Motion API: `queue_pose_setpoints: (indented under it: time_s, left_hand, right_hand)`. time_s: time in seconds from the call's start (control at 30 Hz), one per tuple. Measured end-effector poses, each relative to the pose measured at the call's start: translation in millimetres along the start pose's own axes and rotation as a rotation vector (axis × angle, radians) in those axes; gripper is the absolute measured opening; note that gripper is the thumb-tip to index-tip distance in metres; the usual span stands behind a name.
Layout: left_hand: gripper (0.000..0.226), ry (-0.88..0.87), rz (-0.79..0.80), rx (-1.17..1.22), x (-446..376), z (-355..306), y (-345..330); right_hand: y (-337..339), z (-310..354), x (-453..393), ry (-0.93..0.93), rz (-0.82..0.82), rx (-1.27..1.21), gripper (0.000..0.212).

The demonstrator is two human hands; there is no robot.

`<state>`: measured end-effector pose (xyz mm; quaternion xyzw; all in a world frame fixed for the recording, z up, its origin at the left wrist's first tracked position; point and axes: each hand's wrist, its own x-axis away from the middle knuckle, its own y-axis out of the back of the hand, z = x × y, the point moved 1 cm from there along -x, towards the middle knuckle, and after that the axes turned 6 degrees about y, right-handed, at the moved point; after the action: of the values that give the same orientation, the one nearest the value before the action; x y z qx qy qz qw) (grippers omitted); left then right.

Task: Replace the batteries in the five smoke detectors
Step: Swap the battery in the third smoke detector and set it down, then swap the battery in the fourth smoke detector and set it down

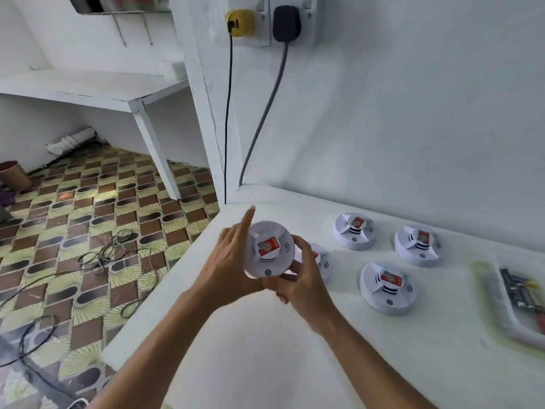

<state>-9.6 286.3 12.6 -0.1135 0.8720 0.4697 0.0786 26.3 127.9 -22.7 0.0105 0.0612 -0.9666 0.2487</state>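
The room has white walls and a floor [97,208] of brown and yellow patterned tiles, and at the corner of it stands a white desk [265,343]. Above the left edge of this desk, both hands hold one smoke detector [269,250] in the air. It is a round white disc, so it has no clear long axis; it is tilted, and its front face, with a red label [267,247] in the centre, looks up toward the camera. The small grey button on this face is at the lower side. The left hand [227,261] supports the detector from the left side, with the fingers mostly straight and the index finger pointing up behind the rim. The right hand [300,278] grips the right edge of the detector with curled fingers.

Just behind the right hand, another detector [320,258] lies on the desk, partly hidden. Three other detectors lie flat on the desk to the right, face up: one near the wall [354,231], one further right [417,246], and one closer to the camera [387,287]. At the right edge there is a tray [495,305] with some tools in it, but it is too blurred to name them.

On the wall above, a yellow plug [240,23] and a black plug [286,23] sit in sockets, and their cables hang down to the desk corner. More cables lie loose on the floor [109,252]. On the left a white shelf [88,87] is fixed to the wall.
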Motion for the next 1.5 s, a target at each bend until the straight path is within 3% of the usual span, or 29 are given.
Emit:
queue_pose_setpoints:
  time_s: [0.1, 0.17, 0.43, 0.57, 0.8, 0.97, 1.13, 1.3, 1.4, 1.5]
  left_hand:
    - [0.119, -0.127, 0.05, -0.249, -40.6, -4.7, 5.7]
    - [0.111, -0.122, 0.108, -0.226, -63.6, -8.1, 2.4]
    - [0.103, -0.071, 0.382, -0.191, -160.0, 7.5, -58.9]
    - [0.105, -0.039, 0.461, -0.253, -180.1, 19.1, -77.5]
    - [0.117, -0.012, 0.537, -0.367, -187.0, 25.2, -73.2]
    - [0.121, -0.002, 0.557, -0.427, -185.3, 23.1, -72.4]
    - [0.141, 0.025, 0.696, -0.512, -188.3, 1.8, -70.1]
    - [0.102, -0.232, 0.563, -0.168, -187.1, -68.8, -108.6]
    - [0.086, -0.228, 0.563, -0.294, -173.0, -101.4, -151.3]
    - [0.073, -0.21, 0.459, -0.429, -162.4, -104.6, -179.2]
  right_hand:
    - [12.9, 14.3, -15.1, -0.041, -0.05, -0.004, 0.07]
    - [24.4, 25.7, -24.2, -0.091, -0.072, 0.058, 0.065]
    - [108.7, 41.7, -60.0, -0.065, -0.363, 0.806, 0.046]
    - [138.6, 33.2, -70.5, -0.08, -0.307, 1.045, 0.044]
    - [150.7, 21.2, -83.1, -0.184, -0.052, 1.282, 0.07]
    - [152.6, 15.3, -81.7, -0.142, -0.047, 1.308, 0.07]
    - [158.3, 21.7, -70.4, -0.107, -0.089, 1.22, 0.062]
    - [164.4, 35.8, -52.6, 0.03, -0.261, 1.097, 0.051]
    - [167.3, 44.8, -37.0, 0.089, -0.318, 1.056, 0.047]
    - [174.8, 47.5, -19.5, 0.086, -0.326, 1.009, 0.046]
